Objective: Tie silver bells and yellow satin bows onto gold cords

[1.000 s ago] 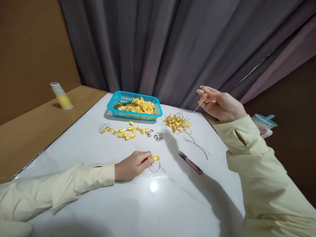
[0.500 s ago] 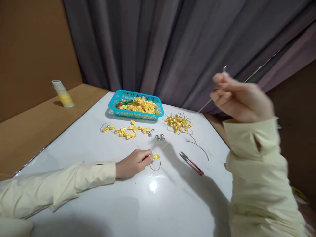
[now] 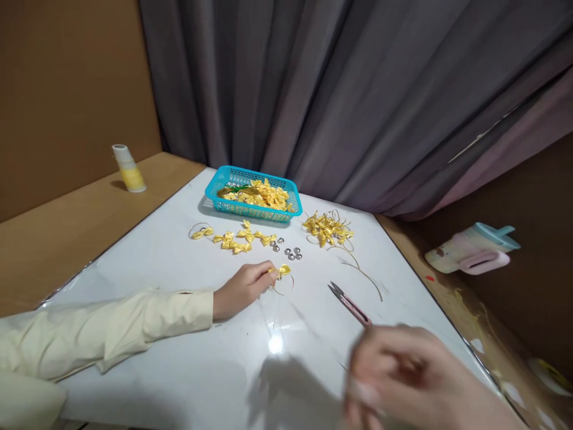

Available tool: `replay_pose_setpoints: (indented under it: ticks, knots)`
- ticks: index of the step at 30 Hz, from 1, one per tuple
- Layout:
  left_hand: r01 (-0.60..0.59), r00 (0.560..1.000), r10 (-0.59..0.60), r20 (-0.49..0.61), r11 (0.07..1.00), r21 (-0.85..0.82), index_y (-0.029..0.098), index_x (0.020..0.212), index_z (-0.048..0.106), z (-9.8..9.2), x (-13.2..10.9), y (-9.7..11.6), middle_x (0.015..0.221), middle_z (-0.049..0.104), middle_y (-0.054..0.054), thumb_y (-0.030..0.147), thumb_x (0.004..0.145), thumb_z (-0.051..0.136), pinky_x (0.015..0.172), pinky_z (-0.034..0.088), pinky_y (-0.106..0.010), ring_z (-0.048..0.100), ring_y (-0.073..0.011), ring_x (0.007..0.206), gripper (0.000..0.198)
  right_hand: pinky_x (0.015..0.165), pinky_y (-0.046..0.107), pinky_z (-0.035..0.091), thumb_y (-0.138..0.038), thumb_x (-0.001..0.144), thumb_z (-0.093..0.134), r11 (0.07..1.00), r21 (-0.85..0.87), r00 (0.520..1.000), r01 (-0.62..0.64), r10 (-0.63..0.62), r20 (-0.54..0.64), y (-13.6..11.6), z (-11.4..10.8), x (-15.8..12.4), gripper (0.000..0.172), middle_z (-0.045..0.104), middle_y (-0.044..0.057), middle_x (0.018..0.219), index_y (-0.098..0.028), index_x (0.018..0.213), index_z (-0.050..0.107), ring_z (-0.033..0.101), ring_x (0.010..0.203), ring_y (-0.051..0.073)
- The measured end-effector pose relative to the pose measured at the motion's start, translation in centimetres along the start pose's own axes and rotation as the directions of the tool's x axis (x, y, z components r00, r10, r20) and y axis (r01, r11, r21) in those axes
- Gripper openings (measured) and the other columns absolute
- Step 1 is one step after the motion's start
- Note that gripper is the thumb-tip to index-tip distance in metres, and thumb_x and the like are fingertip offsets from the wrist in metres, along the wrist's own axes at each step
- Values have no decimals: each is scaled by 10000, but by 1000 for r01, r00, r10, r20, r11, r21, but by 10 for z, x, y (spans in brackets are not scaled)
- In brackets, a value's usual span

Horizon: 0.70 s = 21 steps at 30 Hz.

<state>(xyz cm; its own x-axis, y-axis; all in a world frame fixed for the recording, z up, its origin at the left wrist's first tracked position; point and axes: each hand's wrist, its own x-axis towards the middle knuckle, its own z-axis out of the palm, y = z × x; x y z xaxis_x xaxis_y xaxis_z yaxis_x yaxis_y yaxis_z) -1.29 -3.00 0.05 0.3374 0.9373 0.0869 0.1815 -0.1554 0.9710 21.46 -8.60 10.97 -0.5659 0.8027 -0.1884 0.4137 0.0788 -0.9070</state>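
Note:
My left hand (image 3: 245, 288) rests at the middle of the white table, thumb and fingers pinched on a small yellow ribbon bow (image 3: 283, 270). A thin loop of gold cord (image 3: 292, 283) hangs from the bow. In the lower right, close to the camera, my right hand (image 3: 398, 376) is blurred, with curled fingers; what they hold cannot be made out. Just beyond it lie pink-handled thread snips (image 3: 349, 303), blades pointing away to the left. Several small silver bells or beads (image 3: 293, 254) sit behind my left hand, near a group of loose yellow bows (image 3: 237, 243).
A turquoise basket (image 3: 255, 214) full of yellow bows stands at the back. To its right lies a pile of bows with gold cords (image 3: 329, 229). A yellow thread spool (image 3: 129, 170) stands on the left ledge, and a lidded cup (image 3: 470, 249) is at the right.
My right hand has swung down from the upper right to the lower right, near the camera. My left hand still grips the bow. The view has shifted slightly, bringing the cup into sight.

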Motion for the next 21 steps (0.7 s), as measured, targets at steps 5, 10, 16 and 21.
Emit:
replay_pose_setpoints:
  ticks: [5,10,16,21]
  knots:
    - [60,996,-46,82,983,-171,161,693,455,-1,-4,1,536,297,66,366,882,407,467,209,-221,260,-78,486,283,478,213,456,-425,801,586,999,38,996,-29,32,-87,28,19,51,294,636,35,594,-143,717,579,580,455,111]
    - [169,972,-111,207,942,-290,159,669,449,-1,-6,7,498,268,75,394,857,428,446,185,-227,226,-70,449,302,439,204,414,-385,850,507,998,-64,986,19,-29,-167,48,27,62,274,585,2,511,-157,713,571,512,395,91]
    - [210,963,-156,219,946,-248,157,662,462,-2,-6,10,486,271,72,442,821,455,435,182,-224,225,-69,446,327,410,196,385,-320,849,499,996,-78,977,45,-60,-202,47,32,58,242,564,-10,476,-161,676,556,495,372,84]
    - [199,966,-151,212,953,-228,157,662,464,-2,-6,9,480,255,74,455,819,457,431,182,-224,226,-69,448,337,408,190,372,-285,838,507,995,-78,975,55,-71,-211,46,30,57,230,539,-22,448,-160,650,552,470,357,74]
